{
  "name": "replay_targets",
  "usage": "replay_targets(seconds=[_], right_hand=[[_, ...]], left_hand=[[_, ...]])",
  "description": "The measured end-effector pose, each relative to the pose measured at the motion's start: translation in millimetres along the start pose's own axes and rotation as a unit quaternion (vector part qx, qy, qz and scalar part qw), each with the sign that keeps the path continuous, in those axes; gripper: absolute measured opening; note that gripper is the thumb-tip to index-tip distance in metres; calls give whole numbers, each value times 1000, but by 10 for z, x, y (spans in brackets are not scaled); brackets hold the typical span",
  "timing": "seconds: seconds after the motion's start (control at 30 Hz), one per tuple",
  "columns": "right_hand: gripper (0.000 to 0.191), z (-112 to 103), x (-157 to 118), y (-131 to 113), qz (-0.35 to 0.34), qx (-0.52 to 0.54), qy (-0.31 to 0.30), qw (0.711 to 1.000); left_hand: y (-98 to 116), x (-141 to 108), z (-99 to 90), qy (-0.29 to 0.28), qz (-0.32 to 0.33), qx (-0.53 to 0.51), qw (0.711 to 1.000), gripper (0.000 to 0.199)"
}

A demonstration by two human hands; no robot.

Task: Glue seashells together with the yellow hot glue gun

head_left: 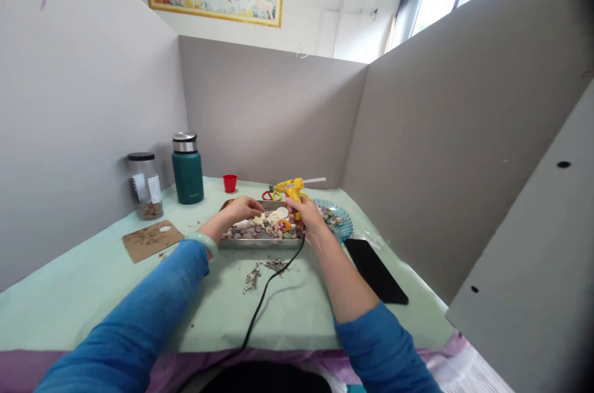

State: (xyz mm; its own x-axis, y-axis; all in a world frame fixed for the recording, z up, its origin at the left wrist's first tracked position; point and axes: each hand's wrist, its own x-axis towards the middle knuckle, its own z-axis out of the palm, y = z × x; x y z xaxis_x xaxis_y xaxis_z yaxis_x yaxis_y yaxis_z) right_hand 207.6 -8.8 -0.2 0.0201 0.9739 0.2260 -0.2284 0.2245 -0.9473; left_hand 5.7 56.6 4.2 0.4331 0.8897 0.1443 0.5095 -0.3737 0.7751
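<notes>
My right hand (301, 212) is wrapped round the handle of a yellow hot glue gun (290, 186), whose nozzle points left over the far side of a metal tray (260, 244). A white glue stick (315, 180) juts from its back, and a black cord (264, 297) runs down toward me. Over the left part of the tray, my left hand (244, 208) has its fingers bent down and drawn together; whatever they pinch is too small to make out. Seashells and pebbles (248, 229) lie in the tray, with an orange shell (284, 224) near my right hand.
Silvery metal pieces (252, 278) lie before the tray. Right of it are a blue plate (343, 223) and a black slab (377, 270). At left stand a green bottle (188, 173), a jar (146, 185) and brown cardboard (151, 239); a red cup (229, 183) is behind. Grey partitions enclose the table.
</notes>
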Motion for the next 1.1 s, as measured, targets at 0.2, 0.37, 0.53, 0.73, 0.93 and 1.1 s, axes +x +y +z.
replay_targets(seconds=[0.2,0.37,0.53,0.73,0.93,1.1], right_hand=[[32,49,-12,16,-14,17,-12,1000],[28,90,-65,-7,-35,-5,-19,999],[27,81,-55,4,-29,-14,-15,999],[28,80,-55,10,-42,-25,-19,999],[29,87,-61,6,-46,-26,-21,998],[30,82,-49,12,-43,-23,-21,999]], left_hand=[[105,-229,80,14,-60,-334,940,25],[85,-224,106,99,-75,-78,989,16],[104,-217,132,183,23,324,928,15],[361,-138,362,-52,29,429,901,28],[423,-9,526,-79,-1,507,859,28],[335,86,544,-71,-9,512,856,29]])
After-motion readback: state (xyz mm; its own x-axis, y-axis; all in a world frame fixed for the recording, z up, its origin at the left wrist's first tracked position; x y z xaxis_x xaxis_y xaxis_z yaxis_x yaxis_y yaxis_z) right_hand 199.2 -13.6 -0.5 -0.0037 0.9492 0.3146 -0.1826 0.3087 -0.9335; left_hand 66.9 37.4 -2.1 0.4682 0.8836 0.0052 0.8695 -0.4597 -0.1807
